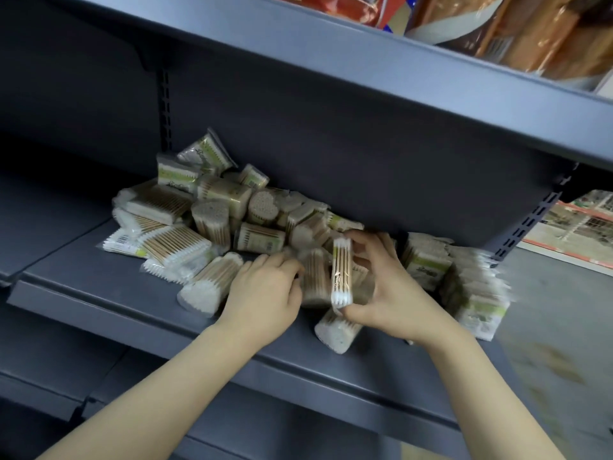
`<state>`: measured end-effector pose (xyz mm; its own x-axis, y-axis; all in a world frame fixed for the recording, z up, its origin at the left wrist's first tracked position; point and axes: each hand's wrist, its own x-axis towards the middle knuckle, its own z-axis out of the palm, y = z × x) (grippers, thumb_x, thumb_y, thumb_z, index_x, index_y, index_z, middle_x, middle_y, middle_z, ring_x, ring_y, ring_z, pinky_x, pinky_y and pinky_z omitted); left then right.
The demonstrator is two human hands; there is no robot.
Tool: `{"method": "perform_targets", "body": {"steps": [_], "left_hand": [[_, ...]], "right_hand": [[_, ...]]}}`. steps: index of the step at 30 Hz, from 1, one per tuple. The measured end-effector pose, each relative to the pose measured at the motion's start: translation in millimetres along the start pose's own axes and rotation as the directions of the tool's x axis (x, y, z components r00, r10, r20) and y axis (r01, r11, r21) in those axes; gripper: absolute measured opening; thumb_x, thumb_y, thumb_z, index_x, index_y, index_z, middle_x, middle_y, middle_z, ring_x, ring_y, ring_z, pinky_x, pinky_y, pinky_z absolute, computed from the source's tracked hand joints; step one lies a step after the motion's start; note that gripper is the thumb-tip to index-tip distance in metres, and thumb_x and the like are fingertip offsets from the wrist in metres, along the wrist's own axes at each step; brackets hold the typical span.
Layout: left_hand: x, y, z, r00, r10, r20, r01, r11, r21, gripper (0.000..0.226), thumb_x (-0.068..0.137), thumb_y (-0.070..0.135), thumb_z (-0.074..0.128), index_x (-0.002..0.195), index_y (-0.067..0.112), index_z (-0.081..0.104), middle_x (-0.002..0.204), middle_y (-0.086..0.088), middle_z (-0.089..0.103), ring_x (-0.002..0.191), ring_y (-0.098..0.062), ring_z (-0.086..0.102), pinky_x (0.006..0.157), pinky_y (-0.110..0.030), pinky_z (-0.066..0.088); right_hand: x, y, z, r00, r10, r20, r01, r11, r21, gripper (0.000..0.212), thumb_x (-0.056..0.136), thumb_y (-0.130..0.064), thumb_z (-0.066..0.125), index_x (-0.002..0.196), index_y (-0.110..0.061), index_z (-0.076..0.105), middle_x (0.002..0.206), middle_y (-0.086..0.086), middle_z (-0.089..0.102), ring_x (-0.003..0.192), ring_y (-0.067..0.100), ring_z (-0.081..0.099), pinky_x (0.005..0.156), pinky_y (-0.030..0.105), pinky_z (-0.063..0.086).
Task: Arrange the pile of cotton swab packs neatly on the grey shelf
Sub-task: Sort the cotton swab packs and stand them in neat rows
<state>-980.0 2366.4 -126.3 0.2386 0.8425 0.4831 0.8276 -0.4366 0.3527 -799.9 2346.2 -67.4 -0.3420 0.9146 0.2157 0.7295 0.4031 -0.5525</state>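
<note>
Grey shelf [99,293] carries a loose pile of cotton swab packs [212,220]. Right hand [391,293] pinches one pack [342,272] upright near the front edge, long axis vertical. Left hand [265,293], fingers curled, grips another pack [313,277] beside it.

There is one view only, from a wide-angle camera on the person's head, looking forward and down, close on a grey shelf [99,293] that runs tilted from the left edge toward the lower right. The pile of cotton swab packs [212,214] fills the middle of the frame, near enough that single swab tips show. Both forearms enter from the bottom edge, and the hands, left hand [265,293] and right hand [391,293], meet just below the centre. The upper shelf [331,54] crosses the top (its lines bend with the lens), and floor shows at the right edge.
</note>
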Motion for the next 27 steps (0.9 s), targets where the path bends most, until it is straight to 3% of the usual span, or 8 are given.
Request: {"method": "perform_targets", "body": {"steps": [5,8,11,14,17,22,25,27], "left_hand": [[4.9,17.0,8.5,0.998,0.046,0.043,-0.045,0.999,-0.028,0.034,0.079,0.028,0.036,0.082,0.014,0.068,0.078,-0.004,0.066,0.068,-0.027,0.061,0.055,-0.037,0.048],[9.1,29.0,11.8,0.995,0.086,0.056,-0.084,0.995,-0.053,0.036,0.079,0.028,0.034,0.084,0.015,0.067,0.079,-0.002,0.067,0.068,-0.026,0.061,0.057,-0.032,0.044],[17.1,43.4,17.4,0.988,0.133,0.073,-0.126,0.988,-0.089,0.038,0.080,0.030,0.032,0.082,0.014,0.066,0.079,-0.003,0.065,0.070,-0.026,0.059,0.060,-0.030,0.040],[24.9,60.2,25.7,0.980,0.189,0.063,-0.182,0.978,-0.101,0.043,0.081,0.032,0.029,0.077,0.011,0.066,0.078,-0.005,0.063,0.070,-0.028,0.058,0.061,-0.033,0.041],[30.0,78.2,33.8,0.975,0.195,0.106,-0.183,0.976,-0.116,0.041,0.090,0.028,0.029,0.088,0.008,0.066,0.093,-0.009,0.061,0.086,-0.030,0.055,0.072,-0.036,0.040],[31.7,104.1,44.3,0.974,0.178,0.138,-0.159,0.978,-0.133,0.034,0.098,0.026,0.033,0.114,0.015,0.061,0.117,-0.002,0.057,0.105,-0.024,0.048,0.085,-0.032,0.036],[31.9,113.7,49.0,0.971,0.195,0.140,-0.170,0.971,-0.169,0.031,0.098,0.023,0.034,0.111,0.016,0.061,0.120,0.001,0.055,0.106,-0.024,0.047,0.085,-0.032,0.034],[32.5,118.2,51.9,0.970,0.204,0.130,-0.179,0.967,-0.182,0.029,0.097,0.022,0.033,0.105,0.014,0.060,0.120,0.000,0.055,0.107,-0.025,0.046,0.087,-0.032,0.034]], "right_hand": [[-25.9,20.4,-16.8,0.996,0.014,-0.089,-0.012,1.000,0.029,0.081,0.062,-0.015,0.079,0.114,-0.051,0.028,0.123,-0.013,0.038,0.113,-0.002,0.043,0.095,0.013,0.035],[-41.4,31.8,-25.4,0.989,0.055,-0.136,-0.044,0.995,0.085,0.078,0.062,-0.028,0.080,0.122,-0.042,0.032,0.126,-0.013,0.046,0.116,0.001,0.048,0.097,0.025,0.042],[-55.2,38.5,-33.4,0.982,0.080,-0.171,-0.055,0.987,0.149,0.077,0.060,-0.042,0.077,0.122,-0.041,0.032,0.127,-0.019,0.048,0.118,-0.001,0.048,0.097,0.020,0.041],[-67.7,44.9,-38.8,0.974,0.101,-0.202,-0.059,0.977,0.204,0.072,0.060,-0.035,0.074,0.115,-0.052,0.031,0.118,-0.031,0.049,0.116,-0.001,0.051,0.093,0.017,0.042],[-79.4,51.8,-42.0,0.967,0.116,-0.228,-0.062,0.971,0.231,0.072,0.060,-0.032,0.069,0.118,-0.042,0.028,0.114,-0.038,0.047,0.111,-0.005,0.052,0.087,0.010,0.041],[-95.5,64.3,-45.5,0.958,0.150,-0.246,-0.079,0.958,0.274,0.075,0.060,-0.016,0.068,0.118,-0.037,0.027,0.112,-0.040,0.047,0.108,-0.005,0.054,0.083,0.009,0.042],[-101.9,71.3,-46.5,0.945,0.153,-0.289,-0.070,0.958,0.278,0.076,0.062,-0.001,0.067,0.119,-0.036,0.030,0.114,-0.034,0.050,0.107,-0.001,0.056,0.084,0.012,0.043],[-105.8,73.9,-47.1,0.941,0.156,-0.301,-0.067,0.957,0.284,0.076,0.062,-0.006,0.069,0.121,-0.035,0.030,0.116,-0.032,0.050,0.110,0.001,0.055,0.087,0.014,0.043]]}}
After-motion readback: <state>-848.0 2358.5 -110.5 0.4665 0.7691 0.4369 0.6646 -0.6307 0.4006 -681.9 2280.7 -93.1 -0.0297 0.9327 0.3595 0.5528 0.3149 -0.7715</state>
